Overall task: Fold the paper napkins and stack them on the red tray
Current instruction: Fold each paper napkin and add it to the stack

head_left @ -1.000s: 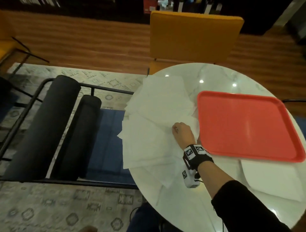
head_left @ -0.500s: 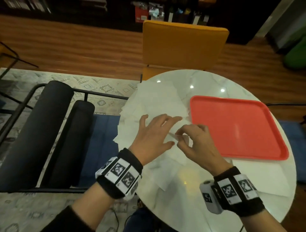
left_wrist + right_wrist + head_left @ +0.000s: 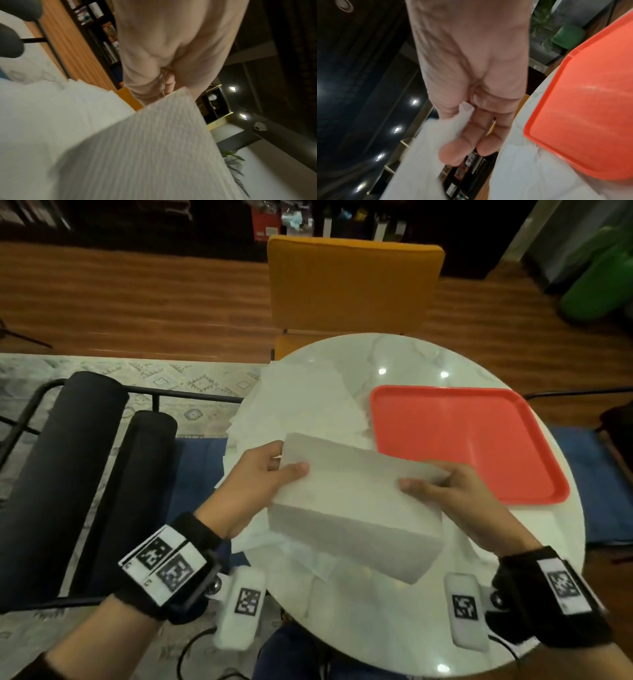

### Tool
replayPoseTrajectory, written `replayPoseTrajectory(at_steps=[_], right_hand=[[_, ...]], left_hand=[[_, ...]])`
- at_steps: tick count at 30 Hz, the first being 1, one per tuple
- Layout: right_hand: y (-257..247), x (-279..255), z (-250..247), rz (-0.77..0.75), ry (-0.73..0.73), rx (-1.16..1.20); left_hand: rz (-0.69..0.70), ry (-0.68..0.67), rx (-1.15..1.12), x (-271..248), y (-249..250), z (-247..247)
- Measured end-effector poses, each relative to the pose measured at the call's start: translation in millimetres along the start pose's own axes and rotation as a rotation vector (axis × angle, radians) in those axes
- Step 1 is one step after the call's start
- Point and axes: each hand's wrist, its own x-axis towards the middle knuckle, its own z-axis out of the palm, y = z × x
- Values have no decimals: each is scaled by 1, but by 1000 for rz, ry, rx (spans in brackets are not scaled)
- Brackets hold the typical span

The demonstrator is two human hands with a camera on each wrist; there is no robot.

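Observation:
A white paper napkin (image 3: 356, 508) is lifted above the round marble table (image 3: 394, 628), bent along a crease. My left hand (image 3: 270, 474) pinches its far left corner, thumb on top. My right hand (image 3: 442, 487) pinches its right edge. The left wrist view is filled by the napkin (image 3: 145, 155), and my left hand (image 3: 164, 54) above it. In the right wrist view my right hand (image 3: 471, 115) pinches the napkin (image 3: 419, 155) between thumb and fingers. A loose pile of unfolded napkins (image 3: 308, 405) lies on the table's left side. The red tray (image 3: 462, 440) sits at the right with nothing on it.
An orange chair (image 3: 352, 282) stands behind the table. A black metal-framed seat with dark cushions (image 3: 78, 474) is at the left over a patterned rug. Another napkin (image 3: 462, 542) lies under my right forearm near the tray's front edge (image 3: 573, 121).
Both hands have lifted one napkin off the pile and brought it toward me, now held at its two ends. Earlier only the right hand touched the pile, then the left joined.

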Motion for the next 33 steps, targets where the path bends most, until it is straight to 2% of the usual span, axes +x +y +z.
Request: replayPoseTrajectory(at_steps=[2,5,7,10,13,16,18,21,25,33], right_hand=[[14,17,1,59,-36,-75],[47,49,4,138,-118,-298],[66,67,8,176,-105,-393],[68,78,11,96,38,-406],[47,68,9,-118,222,-352],[35,44,11,-235,263,-224],[47,28,15,-192,223,-202],[84,12,24,-88,154,-238],[124,-8,33,9,81,-341],[153,-33,40,84,-13,-442]], left_hand=[[-92,47,33,8,-17,-6],[-229,80,199,25,-46,-11],[-272,72,275,36,-62,-13],[-125,117,444,47,-65,-17],[119,176,306,42,-40,-16],[263,167,217,25,-26,-13],[234,132,241,14,-39,-12],[116,93,367,1,-83,-12],[32,7,497,-16,-131,-13],[-10,20,535,-39,-164,-12]])
